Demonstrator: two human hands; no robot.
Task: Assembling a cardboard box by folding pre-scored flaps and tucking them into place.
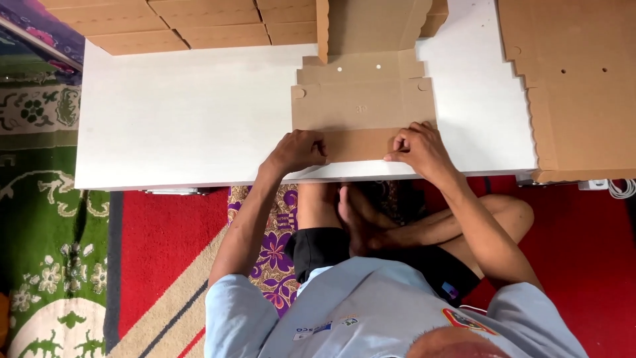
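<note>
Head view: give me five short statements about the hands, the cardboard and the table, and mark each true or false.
1. Both hands press on the near flap of the flat cardboard blank. True: the left hand and the right hand rest on it.
2. The table is black. False: it is white.
3. A stack of cardboard sheets lies at the right end of the table. True.
4. The right hand holds scissors. False: its fingers touch only cardboard.
5. The person stands at the table. False: the person sits cross-legged on a patterned rug.
</note>
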